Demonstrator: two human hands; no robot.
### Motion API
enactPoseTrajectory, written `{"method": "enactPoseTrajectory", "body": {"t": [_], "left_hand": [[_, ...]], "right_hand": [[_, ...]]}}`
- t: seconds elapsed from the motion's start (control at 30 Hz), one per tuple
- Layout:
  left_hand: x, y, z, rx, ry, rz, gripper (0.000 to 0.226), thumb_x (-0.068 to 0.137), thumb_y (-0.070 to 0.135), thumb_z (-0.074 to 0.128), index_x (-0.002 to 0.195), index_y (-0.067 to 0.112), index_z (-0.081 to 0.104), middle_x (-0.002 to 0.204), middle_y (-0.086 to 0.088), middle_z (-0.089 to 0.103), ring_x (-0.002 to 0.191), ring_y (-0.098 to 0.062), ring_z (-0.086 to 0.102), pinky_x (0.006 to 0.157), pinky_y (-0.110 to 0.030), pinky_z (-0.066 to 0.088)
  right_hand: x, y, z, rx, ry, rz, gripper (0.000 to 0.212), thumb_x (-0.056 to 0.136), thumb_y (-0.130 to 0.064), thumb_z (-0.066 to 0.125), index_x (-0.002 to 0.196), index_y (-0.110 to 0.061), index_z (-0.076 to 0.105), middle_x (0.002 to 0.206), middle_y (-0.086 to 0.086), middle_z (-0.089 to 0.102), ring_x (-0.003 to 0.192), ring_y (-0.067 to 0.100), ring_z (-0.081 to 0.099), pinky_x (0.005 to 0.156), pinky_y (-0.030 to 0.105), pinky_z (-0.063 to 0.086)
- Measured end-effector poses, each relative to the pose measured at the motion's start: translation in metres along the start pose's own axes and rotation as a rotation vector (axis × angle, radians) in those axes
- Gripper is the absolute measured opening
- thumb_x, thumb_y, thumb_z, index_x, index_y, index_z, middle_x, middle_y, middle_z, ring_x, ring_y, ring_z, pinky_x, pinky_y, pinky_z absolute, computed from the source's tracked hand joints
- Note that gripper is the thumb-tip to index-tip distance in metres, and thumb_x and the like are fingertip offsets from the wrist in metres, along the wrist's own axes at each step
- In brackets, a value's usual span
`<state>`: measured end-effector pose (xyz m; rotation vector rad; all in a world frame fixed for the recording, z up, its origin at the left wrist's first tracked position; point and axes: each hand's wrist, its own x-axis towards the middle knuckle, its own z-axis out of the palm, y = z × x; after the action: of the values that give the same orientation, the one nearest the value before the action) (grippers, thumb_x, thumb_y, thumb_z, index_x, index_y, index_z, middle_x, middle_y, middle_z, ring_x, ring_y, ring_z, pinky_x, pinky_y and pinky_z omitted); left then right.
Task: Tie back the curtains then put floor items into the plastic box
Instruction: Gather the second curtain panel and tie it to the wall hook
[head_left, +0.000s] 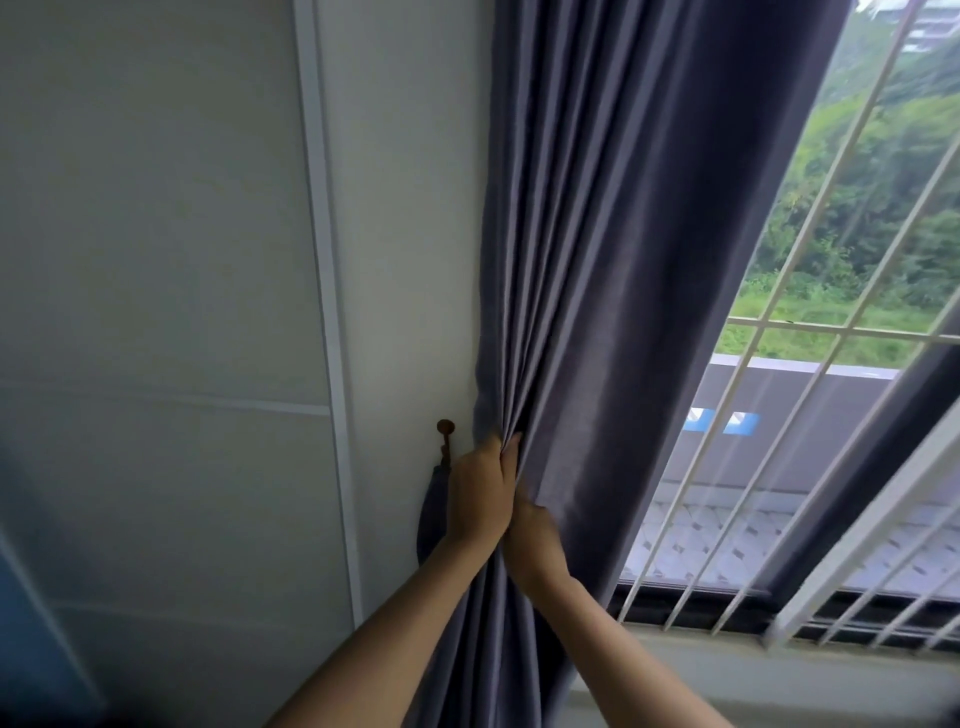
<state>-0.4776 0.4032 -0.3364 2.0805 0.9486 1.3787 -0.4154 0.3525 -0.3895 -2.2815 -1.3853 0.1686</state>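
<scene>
A grey-purple curtain (623, 234) hangs in folds beside the window. My left hand (480, 488) grips the gathered folds at its left edge, fingers curled round the cloth. Just below and right of it, my right hand (535, 545) reaches into the curtain, its fingers hidden behind the fabric. A small brown wall hook (445, 428) sits just left of my left hand, and a grey tie-back (432, 514) hangs down from it, partly behind my left wrist. No plastic box or floor items are in view.
A pale wall (156, 260) with a white vertical strip (327, 312) fills the left. The window (831, 364) on the right has white bars, with greenery outside. A pale sill (779, 670) runs below it.
</scene>
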Motion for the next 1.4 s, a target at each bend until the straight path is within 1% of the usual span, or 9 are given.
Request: {"method": "enactPoseTrajectory", "body": {"t": [0.17,0.23,0.33,0.5,0.67,0.83,0.93,1.1,1.4], "left_hand": [[-0.006,0.005,-0.006,-0.058,-0.067,0.01,0.063,0.093,0.059,0.025,0.09,0.008,0.062,0.073,-0.004,0.065,0.063,-0.013,0.061,0.055,-0.015,0.045],[-0.007,0.006,-0.006,-0.011,-0.084,0.069,0.073,0.088,0.068,0.022,0.093,0.007,0.062,0.076,-0.006,0.068,0.066,-0.016,0.064,0.056,-0.016,0.045],[-0.004,0.007,-0.003,0.132,-0.093,0.091,0.087,0.084,0.075,0.017,0.109,0.004,0.06,0.083,-0.01,0.071,0.072,-0.02,0.069,0.059,-0.024,0.053],[0.0,0.005,-0.001,0.192,-0.129,0.141,0.096,0.086,0.075,0.001,0.125,0.007,0.056,0.092,-0.009,0.071,0.078,-0.018,0.07,0.066,-0.029,0.059],[0.004,0.002,-0.005,0.357,-0.111,0.279,0.039,0.098,0.033,0.043,0.099,0.002,0.068,0.067,-0.008,0.07,0.052,-0.018,0.066,0.046,-0.022,0.05],[0.005,-0.002,-0.007,0.368,-0.038,0.266,0.032,0.092,0.027,0.052,0.074,0.005,0.065,0.048,-0.001,0.057,0.037,-0.011,0.054,0.041,-0.01,0.031],[0.003,0.0,-0.005,0.276,-0.007,0.257,0.046,0.099,0.034,0.037,0.073,0.006,0.062,0.046,0.001,0.053,0.035,-0.008,0.047,0.041,-0.009,0.029],[0.003,0.0,-0.002,0.238,-0.023,0.241,0.054,0.101,0.038,0.028,0.074,0.006,0.062,0.045,0.002,0.049,0.035,-0.006,0.042,0.033,-0.017,0.039],[-0.002,0.001,-0.001,0.131,-0.122,0.072,0.088,0.089,0.071,-0.003,0.079,0.009,0.059,0.061,-0.005,0.061,0.052,-0.018,0.059,0.051,-0.034,0.053]], "right_hand": [[-0.004,-0.007,0.0,0.032,-0.013,0.013,0.023,0.098,-0.017,0.046,0.11,-0.007,0.063,0.103,0.01,0.069,0.093,0.026,0.066,0.071,0.027,0.046],[-0.008,-0.01,-0.004,0.018,0.006,0.028,0.005,0.083,-0.012,0.069,0.085,-0.008,0.068,0.077,0.008,0.071,0.065,0.019,0.068,0.051,0.023,0.037],[0.001,-0.003,0.002,0.07,0.011,0.066,0.034,0.044,-0.013,0.092,0.054,-0.02,0.06,0.042,-0.003,0.055,0.029,0.008,0.048,0.036,0.017,0.015],[-0.017,-0.002,-0.002,-0.07,0.104,-0.089,0.014,0.088,-0.012,0.056,0.077,-0.019,0.062,0.059,-0.002,0.062,0.043,0.01,0.049,0.035,0.019,0.026],[-0.018,-0.008,-0.047,0.076,-0.124,-0.155,0.036,0.09,-0.013,0.046,0.126,-0.012,0.05,0.103,0.012,0.068,0.08,0.025,0.063,0.065,0.029,0.048],[-0.005,-0.011,-0.156,0.296,0.852,-0.291,0.049,0.084,-0.013,0.053,0.132,-0.004,0.052,0.143,0.02,0.043,0.138,0.031,0.037,0.114,0.033,0.031],[0.018,0.006,-0.216,0.401,1.052,-0.27,0.078,0.082,-0.016,0.069,0.146,0.0,0.029,0.154,0.013,0.028,0.146,0.02,0.019,0.119,0.026,0.016],[0.052,0.038,-0.223,0.541,0.614,0.05,0.095,0.078,-0.017,0.071,0.151,-0.028,0.012,0.139,0.006,0.051,0.12,0.025,0.053,0.095,0.033,0.044],[0.037,0.03,-0.123,0.369,0.307,0.11,0.05,0.081,0.013,0.04,0.127,-0.003,0.053,0.109,0.021,0.067,0.1,0.041,0.061,0.071,0.03,0.039]]}}
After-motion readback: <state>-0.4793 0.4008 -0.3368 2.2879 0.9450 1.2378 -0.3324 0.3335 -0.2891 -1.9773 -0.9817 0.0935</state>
